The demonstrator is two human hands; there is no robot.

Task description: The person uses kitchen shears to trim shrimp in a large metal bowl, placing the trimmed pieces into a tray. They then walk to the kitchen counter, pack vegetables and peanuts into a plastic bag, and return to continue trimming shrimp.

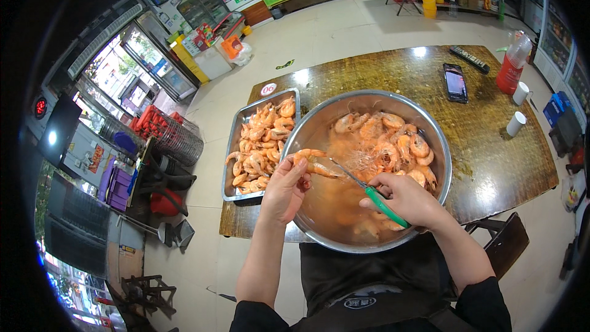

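Note:
Over the left side of a large steel basin (pixel 440 147), my left hand (pixel 288 184) pinches an orange shrimp (pixel 318 168) between thumb and fingers. My right hand (pixel 401 198) grips green-handled scissors (pixel 382 205), whose metal tips point up and left towards that shrimp, a small gap apart from it. Cloudy orange-brown water partly fills the basin, and a heap of whole shrimp (pixel 387 143) with long feelers lies in its far right part. Left of the basin, a rectangular steel tray (pixel 297 101) is piled with orange shrimp (pixel 262 143).
Basin and tray rest on a brown wooden table (pixel 493 161). Towards its right end lie a phone (pixel 455 84), a remote control (pixel 470 59), a red bottle (pixel 510 67) and two white cups (pixel 516 123). A wooden stool (pixel 502 244) stands at the near right.

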